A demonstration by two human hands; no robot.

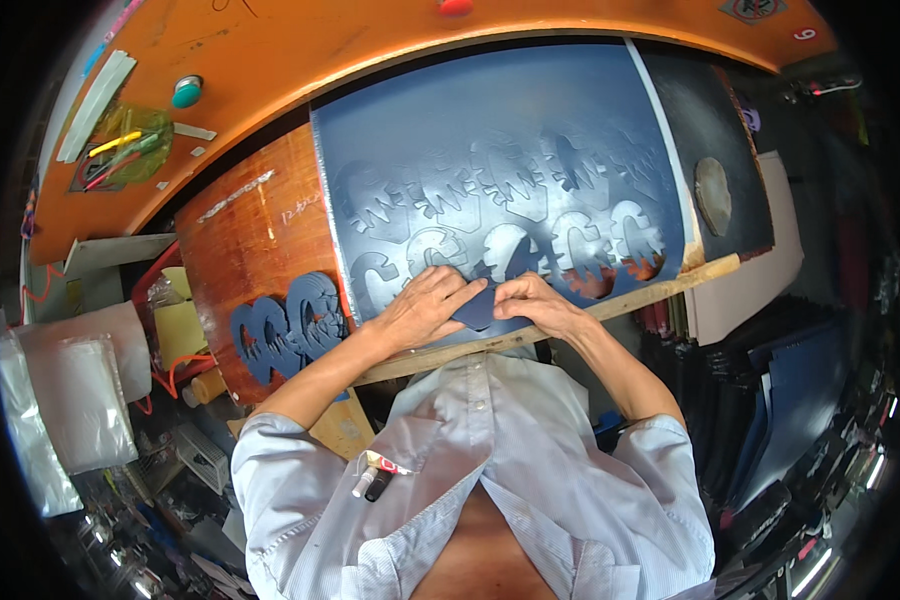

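The largest thing before me is the blue sheet (pixel 490 110); I count five cut-out shapes in the row nearest me, with pressed outlines in a row beyond. One reddish-brown board (pixel 210 265) lies to its left, and one wooden bar (pixel 670 289) runs along the near edge. My left hand (pixel 422 306) reaches over the sheet, thumb and forefinger apart at the left side of one small blue piece; I cannot tell whether they pinch it. My right hand (pixel 536 303) is curled, fingertips drawn narrow and holding that piece by its right edge. On the board stand at least two piles of cut blue shapes (pixel 315 312), their layers too fine to count. One roundish slab (pixel 712 196) lies at far right. The small blue piece (pixel 479 309) sits between my hands, near the bar. Smallest, two pens (pixel 378 484) show at my shirt.
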